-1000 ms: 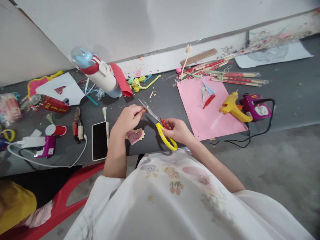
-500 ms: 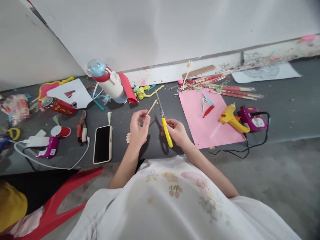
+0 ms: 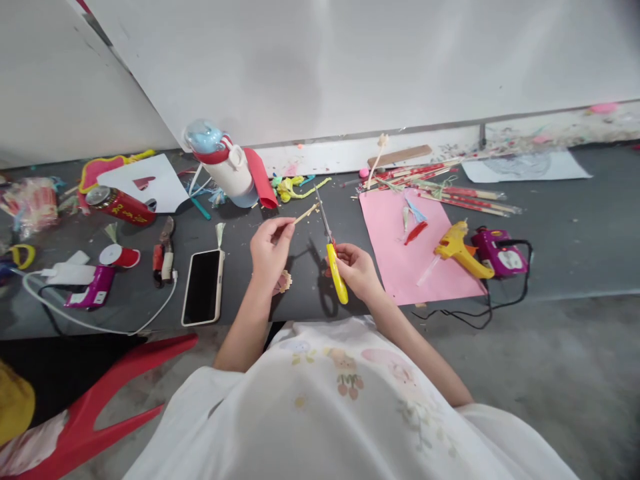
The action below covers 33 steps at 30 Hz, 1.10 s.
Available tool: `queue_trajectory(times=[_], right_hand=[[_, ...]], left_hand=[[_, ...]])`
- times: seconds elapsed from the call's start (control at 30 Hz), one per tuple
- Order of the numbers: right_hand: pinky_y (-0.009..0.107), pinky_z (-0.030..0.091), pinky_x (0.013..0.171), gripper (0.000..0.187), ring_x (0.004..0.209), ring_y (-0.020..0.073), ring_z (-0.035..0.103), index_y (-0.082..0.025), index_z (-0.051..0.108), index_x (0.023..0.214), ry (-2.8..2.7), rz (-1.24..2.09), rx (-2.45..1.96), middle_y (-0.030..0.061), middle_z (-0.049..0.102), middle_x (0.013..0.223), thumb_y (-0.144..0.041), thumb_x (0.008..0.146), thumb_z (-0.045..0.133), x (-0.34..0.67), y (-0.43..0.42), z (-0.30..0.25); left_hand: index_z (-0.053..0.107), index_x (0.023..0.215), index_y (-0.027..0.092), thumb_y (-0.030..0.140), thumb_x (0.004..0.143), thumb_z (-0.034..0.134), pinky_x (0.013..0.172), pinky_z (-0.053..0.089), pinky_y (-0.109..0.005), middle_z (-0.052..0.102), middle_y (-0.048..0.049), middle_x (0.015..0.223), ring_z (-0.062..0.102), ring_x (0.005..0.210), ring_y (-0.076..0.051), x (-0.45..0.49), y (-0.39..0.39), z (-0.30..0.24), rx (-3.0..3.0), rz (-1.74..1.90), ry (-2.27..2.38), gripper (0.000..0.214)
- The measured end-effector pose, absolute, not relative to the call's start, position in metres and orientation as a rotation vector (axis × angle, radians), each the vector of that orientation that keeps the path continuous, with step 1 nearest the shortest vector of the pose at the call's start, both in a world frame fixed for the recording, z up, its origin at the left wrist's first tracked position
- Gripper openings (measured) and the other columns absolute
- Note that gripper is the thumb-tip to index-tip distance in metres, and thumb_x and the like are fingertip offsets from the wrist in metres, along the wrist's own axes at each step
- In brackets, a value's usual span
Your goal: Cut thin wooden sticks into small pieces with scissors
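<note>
My left hand (image 3: pixel 271 248) pinches a thin wooden stick (image 3: pixel 306 213) that slants up to the right. In my right hand (image 3: pixel 356 268) are yellow-handled scissors (image 3: pixel 337 273), their blades pointing up and away from me. The tip of the stick lies at the blades; I cannot tell whether it is between them. Below my left wrist, a small scallop-edged wooden piece (image 3: pixel 283 281) rests on the dark table (image 3: pixel 305 303), partly hidden by the arm. Small crumbs lie on the table beyond the blades.
To the left are a phone (image 3: pixel 203 288), pruning pliers (image 3: pixel 163 253), a thread spool (image 3: pixel 120 256) and a red can (image 3: pixel 121 205). A bottle (image 3: pixel 227 175) stands behind. On the right, a yellow glue gun (image 3: pixel 463 250) lies on pink paper (image 3: pixel 395 233), near wrapped sticks (image 3: pixel 465 193).
My left hand has shifted slightly left and tilted the stick flatter, uncovering more of the scalloped piece. The scissors remain in my right hand. The whole view has shifted a little.
</note>
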State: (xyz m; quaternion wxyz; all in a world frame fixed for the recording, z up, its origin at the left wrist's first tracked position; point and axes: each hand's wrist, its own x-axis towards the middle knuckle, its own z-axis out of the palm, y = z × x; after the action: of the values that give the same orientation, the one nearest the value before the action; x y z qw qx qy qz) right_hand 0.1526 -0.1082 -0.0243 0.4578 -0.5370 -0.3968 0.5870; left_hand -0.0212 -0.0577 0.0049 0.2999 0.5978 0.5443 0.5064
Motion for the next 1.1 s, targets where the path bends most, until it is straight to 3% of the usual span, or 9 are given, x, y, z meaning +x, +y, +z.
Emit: queue_trajectory(times=[0.6, 0.87, 1.1], right_hand=[[0.027, 0.052, 0.060, 0.031, 0.061, 0.0134, 0.060, -0.016, 0.059, 0.087, -1.089, 1.512, -1.352, 0.0034, 0.064, 0.075, -0.040, 0.068, 0.065, 0.152, -0.118, -0.018], [0.025, 0.046, 0.060, 0.029, 0.063, 0.0128, 0.057, -0.017, 0.062, 0.093, -1.361, 1.164, -1.503, 0.0022, 0.065, 0.076, -0.037, 0.073, 0.064, 0.152, -0.127, -0.023], [0.023, 0.045, 0.059, 0.028, 0.060, 0.0109, 0.055, -0.017, 0.059, 0.094, -1.353, 1.163, -1.423, 0.0011, 0.064, 0.075, -0.032, 0.071, 0.066, 0.153, -0.130, -0.019]], left_hand=[[0.071, 0.083, 0.019, 0.031, 0.082, 0.061, 0.065, 0.046, -0.022, 0.066, -0.0020, 0.080, 0.060, 0.074, -0.012, -0.049, -0.038, 0.023, 1.871, 1.298, 1.431, 0.015], [0.072, 0.086, 0.019, 0.033, 0.083, 0.061, 0.056, 0.044, -0.022, 0.064, -0.0011, 0.073, 0.056, 0.061, -0.009, -0.055, -0.041, 0.020, 1.844, 1.233, 1.417, 0.018], [0.073, 0.083, 0.020, 0.031, 0.081, 0.064, 0.056, 0.045, -0.020, 0.062, -0.0004, 0.071, 0.057, 0.062, -0.008, -0.051, -0.050, 0.019, 1.799, 1.372, 1.340, 0.015]])
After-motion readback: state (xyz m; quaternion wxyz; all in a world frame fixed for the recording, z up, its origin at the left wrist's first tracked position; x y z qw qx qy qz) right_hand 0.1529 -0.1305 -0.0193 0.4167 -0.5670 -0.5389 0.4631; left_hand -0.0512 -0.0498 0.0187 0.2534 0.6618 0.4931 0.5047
